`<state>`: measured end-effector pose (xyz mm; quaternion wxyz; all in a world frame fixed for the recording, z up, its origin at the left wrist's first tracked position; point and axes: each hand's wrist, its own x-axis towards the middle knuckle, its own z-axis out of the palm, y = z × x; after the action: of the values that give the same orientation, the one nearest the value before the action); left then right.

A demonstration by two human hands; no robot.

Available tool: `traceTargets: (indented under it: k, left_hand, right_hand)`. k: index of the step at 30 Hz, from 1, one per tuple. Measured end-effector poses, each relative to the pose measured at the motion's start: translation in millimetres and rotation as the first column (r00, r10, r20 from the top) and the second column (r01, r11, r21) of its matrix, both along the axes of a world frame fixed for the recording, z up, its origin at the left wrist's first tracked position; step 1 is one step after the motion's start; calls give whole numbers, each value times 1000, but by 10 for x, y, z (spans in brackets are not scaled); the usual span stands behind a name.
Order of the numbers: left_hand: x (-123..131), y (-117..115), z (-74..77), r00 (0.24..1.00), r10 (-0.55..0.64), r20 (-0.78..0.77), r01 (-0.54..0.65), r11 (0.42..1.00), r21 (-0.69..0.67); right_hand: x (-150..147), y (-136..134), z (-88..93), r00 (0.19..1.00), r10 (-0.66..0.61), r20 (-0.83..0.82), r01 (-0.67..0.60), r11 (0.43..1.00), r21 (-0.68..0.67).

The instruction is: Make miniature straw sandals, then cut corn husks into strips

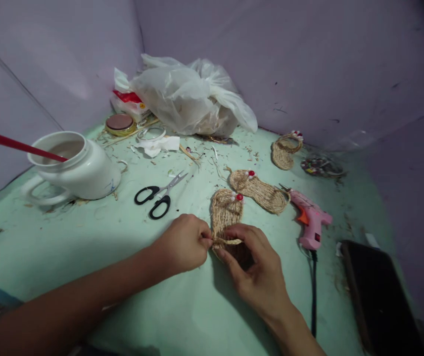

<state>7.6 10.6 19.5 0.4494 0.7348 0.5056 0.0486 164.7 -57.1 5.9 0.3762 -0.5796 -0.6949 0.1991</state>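
Head view showed the miniature straw sandal (226,211) lying on the green table (122,247); it was judged light, pliable and likely to fray, best held by its rim. Left hand (185,244) fingers were pinched on a straw strand (227,241) across it; right hand (258,272) fingers clamped its heel, hiding that end.

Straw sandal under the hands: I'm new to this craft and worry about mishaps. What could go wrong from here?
The left hand pinches a thin straw strand while the right hand holds the straw sandal; a hard tug might snap the strand or distort the weave. The pink glue gun lies close to the right hand, its cord running past the wrist: a snag, or a burn if hot, seems possible.
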Motion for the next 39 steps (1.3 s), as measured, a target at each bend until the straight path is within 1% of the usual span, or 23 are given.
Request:
traceTargets:
  k: [2,4,6,8,9,10,12,14,16,19,21,24,26,29,31,33,35,37,39]
  left_hand:
    - [8,-5,-15,998,33,54,-31,999,-35]
    - [28,-12,-14,988,102,118,-89,989,-116]
    - [61,-22,11,966,206,158,-162,954,-252]
    - [101,-30,58,939,294,176,-210,899,-384]
    - [119,-32,87,928,326,179,-225,876,-427]
    - [133,-33,119,919,347,185,-234,860,-453]
    - [146,-26,186,906,370,208,-243,854,-461]
    - [131,-2,252,893,380,242,-247,863,-441]
    - [91,37,309,887,367,282,-233,881,-412]
    - [11,101,362,900,301,316,-177,914,-365]
    - [-30,117,374,919,239,313,-137,939,-314]
    - [-49,65,369,952,139,272,-86,977,-197]
    - [-33,-9,362,970,66,233,-43,994,-103]
    - [11,-117,361,984,-7,177,4,1000,17]
    - [37,-163,376,986,-24,165,18,999,39]
    - [53,-193,398,986,-35,161,35,999,4]
    - [67,-220,416,991,-46,129,48,999,-16]
    - [85,-251,420,997,-27,77,24,999,43]
    - [107,-275,415,998,13,66,-19,995,99]
  right_hand:
    - [13,-13,-6,999,4,-34,-5,1000,-29]
    - [17,-22,-17,996,-2,-89,-5,997,-73]
    - [9,-32,-32,986,-43,-162,24,993,-118]
    - [-16,-53,-43,969,-106,-222,74,986,-149]
    - [-34,-69,-46,962,-131,-238,96,984,-153]
    - [-56,-89,-44,960,-145,-240,112,983,-149]
    - [-109,-139,-29,964,-147,-219,124,986,-115]
    - [-166,-190,-1,971,-124,-203,112,991,-71]
    - [-213,-232,32,972,-88,-220,80,996,-46]
    - [-236,-261,70,952,-49,-302,30,997,-68]
    - [-221,-255,94,916,-77,-393,31,992,-120]
    - [-181,-217,151,851,-175,-495,87,977,-194]
    - [-159,-182,204,839,-223,-495,136,969,-207]
    - [-138,-137,262,874,-236,-425,181,970,-165]
    - [-129,-121,262,892,-222,-393,193,975,-111]
    - [-122,-119,234,893,-220,-394,202,975,-86]
    - [-120,-125,196,881,-254,-400,223,967,-123]
    - [-118,-130,174,869,-293,-399,239,954,-180]
    - [-110,-125,185,861,-311,-403,243,946,-213]
